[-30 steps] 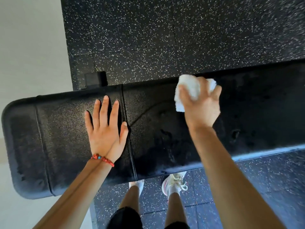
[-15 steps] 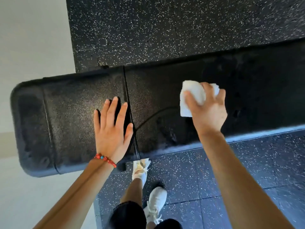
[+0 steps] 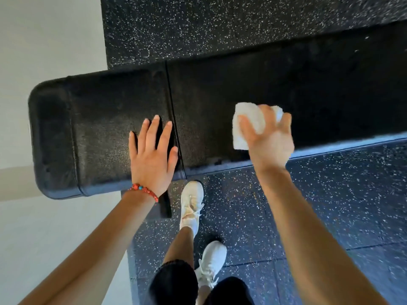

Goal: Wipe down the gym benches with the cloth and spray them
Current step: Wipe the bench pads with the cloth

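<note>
A black padded gym bench (image 3: 220, 102) runs across the view, its pad split by a narrow gap into a short section on the left and a long one on the right. The left hand (image 3: 152, 155) lies flat and open on the short section, fingers spread, thumb beside the gap, holding nothing; a red beaded bracelet (image 3: 144, 191) circles its wrist. The right hand (image 3: 267, 139) grips a folded white cloth (image 3: 246, 126), pressing it onto the long section near the bench's near edge. Below, two white sneakers (image 3: 191, 201) stand on speckled black rubber flooring (image 3: 330, 205), the left foot just beside the bench.
</note>
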The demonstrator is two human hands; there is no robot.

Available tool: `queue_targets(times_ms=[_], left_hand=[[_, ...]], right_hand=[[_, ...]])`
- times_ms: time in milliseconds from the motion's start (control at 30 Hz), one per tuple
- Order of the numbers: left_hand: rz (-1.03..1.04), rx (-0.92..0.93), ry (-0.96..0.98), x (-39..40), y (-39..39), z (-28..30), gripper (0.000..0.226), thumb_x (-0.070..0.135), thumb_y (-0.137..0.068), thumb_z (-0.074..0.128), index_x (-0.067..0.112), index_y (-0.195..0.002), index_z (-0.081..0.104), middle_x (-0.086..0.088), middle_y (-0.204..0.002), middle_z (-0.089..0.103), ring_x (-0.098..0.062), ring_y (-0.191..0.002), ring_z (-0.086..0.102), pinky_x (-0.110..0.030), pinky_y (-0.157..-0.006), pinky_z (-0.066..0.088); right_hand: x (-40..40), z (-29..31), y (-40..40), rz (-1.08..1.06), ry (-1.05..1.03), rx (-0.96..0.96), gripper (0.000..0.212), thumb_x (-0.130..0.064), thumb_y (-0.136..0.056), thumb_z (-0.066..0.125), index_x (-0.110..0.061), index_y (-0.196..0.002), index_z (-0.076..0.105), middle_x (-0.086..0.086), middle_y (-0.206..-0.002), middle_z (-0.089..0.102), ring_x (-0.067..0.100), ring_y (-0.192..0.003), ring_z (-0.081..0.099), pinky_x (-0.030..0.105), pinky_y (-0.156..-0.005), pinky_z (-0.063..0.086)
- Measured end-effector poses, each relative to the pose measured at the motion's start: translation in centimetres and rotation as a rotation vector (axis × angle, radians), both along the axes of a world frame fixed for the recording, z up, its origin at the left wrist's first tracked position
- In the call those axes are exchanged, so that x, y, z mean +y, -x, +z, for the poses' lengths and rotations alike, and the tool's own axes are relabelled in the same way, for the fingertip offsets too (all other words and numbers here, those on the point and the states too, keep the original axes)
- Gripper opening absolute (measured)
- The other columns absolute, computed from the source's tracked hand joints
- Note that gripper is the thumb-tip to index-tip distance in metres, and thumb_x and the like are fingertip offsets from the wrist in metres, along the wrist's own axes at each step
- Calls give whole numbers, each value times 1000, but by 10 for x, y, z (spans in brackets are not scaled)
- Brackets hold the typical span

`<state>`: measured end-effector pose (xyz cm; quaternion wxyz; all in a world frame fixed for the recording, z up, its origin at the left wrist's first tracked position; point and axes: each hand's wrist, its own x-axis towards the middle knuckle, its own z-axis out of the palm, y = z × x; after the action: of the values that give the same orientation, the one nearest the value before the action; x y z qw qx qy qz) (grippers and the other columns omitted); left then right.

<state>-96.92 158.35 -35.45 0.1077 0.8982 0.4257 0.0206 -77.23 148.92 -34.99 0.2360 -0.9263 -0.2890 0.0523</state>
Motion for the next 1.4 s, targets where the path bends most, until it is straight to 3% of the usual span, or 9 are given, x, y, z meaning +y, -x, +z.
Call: queue_targets(times_ms=[133, 300, 433, 600, 733, 933, 1133, 1300, 1400], left_hand=[[29, -9, -4, -4, -2, -5, 51, 30, -92, 30, 9, -138, 41, -17, -146, 36, -37, -136, 27, -57, -110, 15], [63, -41, -10, -7, -4, -7, 51, 29, -92, 30, 11, -139, 39, -15, -147, 35, -36, -136, 26, -56, -110, 13], [81, -72, -13, -11, -7, -5, 49, 27, -91, 33, 11, -137, 42, -15, -146, 37, -35, -137, 26, -56, -110, 13], [-20, -85, -12, -20, -22, -3, 48, 27, -91, 36, 13, -136, 44, -15, -145, 38, -36, -135, 28, -57, -109, 15], [-82, -97, -5, -22, -45, -2, 48, 28, -91, 38, 12, -136, 44, -15, -146, 37, -37, -136, 27, -56, -110, 15], [-160, -78, 5, -12, -78, -2, 50, 31, -91, 37, 13, -137, 43, -15, -147, 34, -37, -137, 25, -54, -110, 13], [-175, -14, 4, -6, -90, -6, 52, 33, -90, 34, 12, -138, 41, -18, -146, 35, -38, -136, 27, -56, -110, 16], [-171, 14, 17, -7, -91, -3, 53, 32, -89, 35, 12, -137, 41, -17, -146, 36, -38, -135, 29, -57, -109, 17], [-148, 22, 41, -6, -93, -2, 53, 33, -88, 36, 13, -136, 43, -16, -146, 36, -36, -134, 27, -55, -109, 14]], right_hand=[[-11, -4, 1, -120, -32, 27, 51, -52, -79, 59, -14, -114, 57, 21, -104, 50, 39, -77, 56, 33, -57, 41], [-4, -3, 78, 134, -58, 21, 50, -50, -67, 74, -12, -99, 67, 18, -79, 54, 33, -61, 56, 33, -46, 49], [-18, -4, 56, 262, -74, -103, 45, -53, -75, 57, -14, -96, 69, 14, -74, 53, 28, -57, 53, 30, -47, 47], [-59, -5, -18, -141, -58, 2, 51, -54, -75, 53, -18, -111, 62, 19, -99, 53, 37, -72, 57, 32, -54, 42], [-61, -5, -21, -265, -78, 41, 50, -52, -78, 57, -19, -115, 59, 16, -108, 52, 35, -78, 56, 31, -60, 35], [-44, 0, -46, -188, -24, 15, 51, -52, -79, 60, -15, -115, 59, 20, -107, 51, 37, -86, 55, 37, -61, 44], [22, -2, -110, -230, 10, -3, 54, -56, -83, 52, -20, -122, 52, 15, -116, 48, 31, -97, 53, 30, -64, 38], [-21, 0, -38, -181, -12, 64, 47, -55, -80, 56, -24, -115, 52, 17, -99, 51, 36, -81, 54, 37, -61, 46], [-27, 5, -22, -157, 30, 57, 46, -52, -77, 58, -16, -106, 63, 17, -85, 52, 36, -68, 55, 38, -51, 51]])
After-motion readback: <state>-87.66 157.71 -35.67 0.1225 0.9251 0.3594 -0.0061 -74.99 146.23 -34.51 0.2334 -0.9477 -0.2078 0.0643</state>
